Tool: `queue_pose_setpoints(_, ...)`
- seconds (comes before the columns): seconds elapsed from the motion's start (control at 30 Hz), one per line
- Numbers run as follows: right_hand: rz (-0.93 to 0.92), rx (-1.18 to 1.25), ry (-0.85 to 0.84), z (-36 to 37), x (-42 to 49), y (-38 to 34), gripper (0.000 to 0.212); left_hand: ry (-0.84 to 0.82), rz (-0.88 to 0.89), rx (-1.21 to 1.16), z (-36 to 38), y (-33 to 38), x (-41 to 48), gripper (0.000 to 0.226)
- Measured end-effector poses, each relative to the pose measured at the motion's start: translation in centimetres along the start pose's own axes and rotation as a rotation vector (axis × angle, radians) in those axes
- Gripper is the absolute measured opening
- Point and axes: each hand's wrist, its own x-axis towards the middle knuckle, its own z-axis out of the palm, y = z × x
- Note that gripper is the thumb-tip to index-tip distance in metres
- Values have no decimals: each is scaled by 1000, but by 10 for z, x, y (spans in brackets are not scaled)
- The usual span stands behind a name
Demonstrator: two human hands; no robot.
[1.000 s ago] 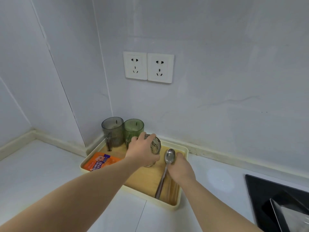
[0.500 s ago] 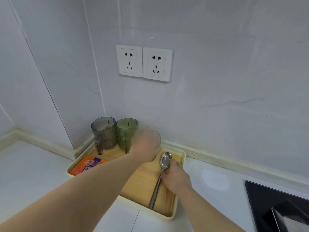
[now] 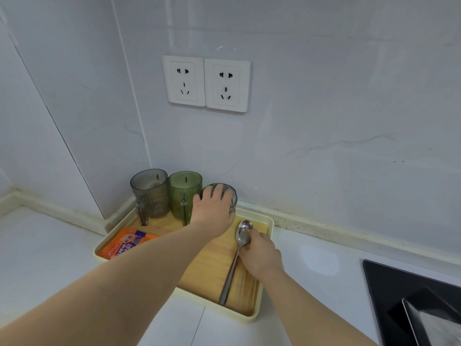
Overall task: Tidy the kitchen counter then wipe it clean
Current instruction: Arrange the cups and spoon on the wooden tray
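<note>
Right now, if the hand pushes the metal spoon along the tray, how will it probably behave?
The spoon looks like stiff polished metal, so it should slide without bending. Its long thin handle would likely pivot under a push near the bowl, where the right hand rests. The tray rim should stop it.

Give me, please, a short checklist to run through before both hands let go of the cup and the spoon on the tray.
1. Third cup upright in the row beside the green cup: ok.
2. Its base flat on the tray: cannot tell, left hand covers it.
3. Spoon inside the tray rim: ok.
4. Right hand off the spoon: not ok.
5. Orange packet on the tray: ok.
</note>
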Motion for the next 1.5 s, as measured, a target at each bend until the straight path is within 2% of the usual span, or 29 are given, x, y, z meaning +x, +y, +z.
queue_pose_setpoints(0.17,-4,2,39,-7,-9,-2,40,-79,5,-84,-11,-3,-11,59)
queue_pose_setpoints(0.47,-29,82,96,-29,-57,-20,33,-7,-20,-84,-46,-4,-85,55)
queue_pose_setpoints(0.7,-111,105,40,-12,-109,-26,42,-75,-127,-124,-49,4,-168,48)
queue_pose_setpoints(0.97,-165,43,-30,0,-145,-10,29,-150,-266,-270,-40,17,-233,44)
queue_pose_setpoints(1.1,-150,59,-37,-1,-180,-2,35,-169,-301,-318,-45,26,-268,43)
queue_pose_setpoints(1.3,-139,51,17,-3,-248,25,40,-129,-255,-376,-50,45,-323,44)
queue_pose_setpoints(1.5,-23,101,57,6,-342,52,39,-157,-191,-451,-60,65,-396,43)
